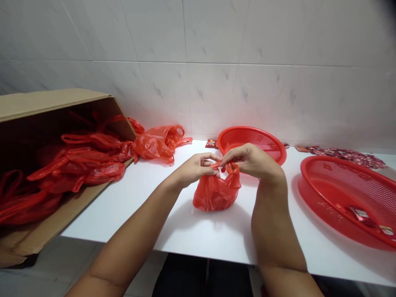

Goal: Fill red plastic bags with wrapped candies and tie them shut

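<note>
Head view: the red plastic bag [216,196] sits at the front centre of the white table [136,214], directly before the person; its base appears to rest on the surface, which presumably carries the load and frees the fingers for fine work. The left hand [198,168] pinches the gathered plastic at the top from one side. The right hand [247,160] grips the same top from the other side, fingertips close to those of the left; this opposed hold likely keeps the bag upright and its upper edge under control. A loop of plastic stands beside the right fingers. Behind the right hand, the far red basket [264,144] stands near the tiled wall [216,90], with a small packet [211,143] beside it. At right, the near red basket [328,206] holds a few small wrapped items [361,215], apparently within reach. At left, the cardboard box [58,98] opens toward the work area, probably for easy access; bundled red bags [89,154] fill it, and a loose red bag [154,142] lies just outside its opening.
</note>
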### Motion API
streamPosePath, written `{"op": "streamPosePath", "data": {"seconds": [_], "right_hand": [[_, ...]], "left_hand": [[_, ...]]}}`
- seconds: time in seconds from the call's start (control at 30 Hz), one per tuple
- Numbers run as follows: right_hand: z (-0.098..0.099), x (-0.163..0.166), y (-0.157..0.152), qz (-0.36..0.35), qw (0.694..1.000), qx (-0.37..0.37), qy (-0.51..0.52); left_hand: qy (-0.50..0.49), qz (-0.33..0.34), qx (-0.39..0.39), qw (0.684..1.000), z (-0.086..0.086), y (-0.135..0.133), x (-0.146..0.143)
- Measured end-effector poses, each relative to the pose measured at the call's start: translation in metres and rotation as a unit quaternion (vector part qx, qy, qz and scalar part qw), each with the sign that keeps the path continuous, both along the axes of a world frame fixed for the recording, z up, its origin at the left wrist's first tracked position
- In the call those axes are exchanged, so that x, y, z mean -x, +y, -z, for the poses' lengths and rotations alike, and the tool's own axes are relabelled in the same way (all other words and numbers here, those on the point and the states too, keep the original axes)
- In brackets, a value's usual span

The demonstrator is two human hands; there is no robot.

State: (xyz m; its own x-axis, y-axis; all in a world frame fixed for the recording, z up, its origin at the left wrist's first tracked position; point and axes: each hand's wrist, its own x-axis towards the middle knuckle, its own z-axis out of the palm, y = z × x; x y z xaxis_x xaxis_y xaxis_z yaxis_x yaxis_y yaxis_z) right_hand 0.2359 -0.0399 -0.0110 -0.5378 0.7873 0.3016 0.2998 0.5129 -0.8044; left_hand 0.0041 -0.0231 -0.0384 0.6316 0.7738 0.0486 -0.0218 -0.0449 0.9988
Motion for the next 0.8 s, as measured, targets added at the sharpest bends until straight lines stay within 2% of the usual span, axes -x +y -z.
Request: {"op": "streamPosePath", "data": {"seconds": [0.1, 0.17, 0.2, 0.3, 0.4, 0.47, 0.53, 0.6, 0.67, 0.7, 0.77, 0.8], "right_hand": [[-0.001, 0.009, -0.002, 0.053, 0.995, -0.087, 0.007], [-0.001, 0.016, -0.001, 0.045, 0.991, -0.125, 0.024], [0.0, 0.019, 0.0, 0.039, 0.989, -0.137, 0.031], [0.001, 0.026, 0.002, 0.032, 0.987, -0.155, 0.04], [0.001, 0.029, 0.001, 0.014, 0.988, -0.144, 0.047], [0.002, 0.026, 0.001, -0.014, 0.991, -0.126, 0.043], [0.004, 0.017, 0.004, -0.028, 0.995, -0.094, 0.01], [0.01, 0.001, 0.01, -0.003, 0.998, -0.036, -0.06], [0.018, -0.017, 0.02, 0.044, 0.991, 0.036, -0.124], [0.022, -0.025, 0.025, 0.067, 0.985, 0.066, -0.142], [0.028, -0.031, 0.033, 0.093, 0.979, 0.103, -0.149], [0.029, -0.029, 0.035, 0.087, 0.979, 0.116, -0.143]], "left_hand": [[-0.049, 0.035, 0.114, 0.992, 0.0, 0.004, 0.006], [-0.076, 0.04, 0.169, 0.982, 0.0, 0.007, 0.008], [-0.082, 0.03, 0.173, 0.981, 0.0, 0.007, 0.008], [-0.064, -0.02, 0.107, 0.992, -0.002, 0.006, 0.009], [-0.02, -0.054, -0.003, 0.998, -0.003, 0.004, 0.017], [0.026, -0.082, -0.092, 0.992, -0.001, 0.006, 0.028], [0.11, -0.149, -0.188, 0.965, 0.006, 0.012, 0.046], [0.211, -0.246, -0.263, 0.909, 0.018, 0.021, 0.068], [0.282, -0.322, -0.283, 0.858, 0.032, 0.028, 0.089], [0.302, -0.341, -0.276, 0.846, 0.038, 0.03, 0.097], [0.316, -0.346, -0.253, 0.847, 0.046, 0.029, 0.102], [0.297, -0.34, -0.234, 0.861, 0.048, 0.025, 0.099]]}}
